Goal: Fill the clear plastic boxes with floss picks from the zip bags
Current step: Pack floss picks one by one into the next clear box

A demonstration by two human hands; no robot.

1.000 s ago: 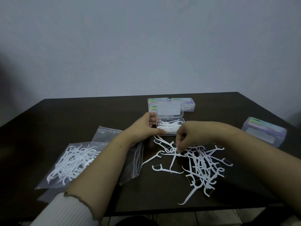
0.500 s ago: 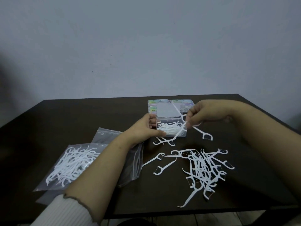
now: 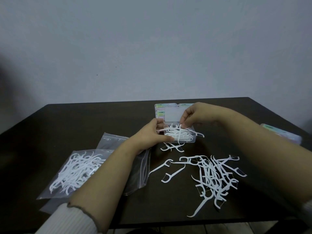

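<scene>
An open clear plastic box with its lid raised sits mid-table, holding several white floss picks. My left hand grips the box's left side. My right hand hovers over the box and pinches floss picks that reach down into it. A loose pile of floss picks lies on the dark table to the front right. On the left, a zip bag holds more picks, and an empty-looking zip bag lies beside it under my left forearm.
Closed labelled plastic boxes stand behind the open one. Another closed box sits near the table's right edge. A few picks lie just in front of the open box. A grey wall rises behind the table.
My right hand lifted picks from the loose pile, carried them up and back, and now lowers them into the open box. My left hand stayed on the box.
</scene>
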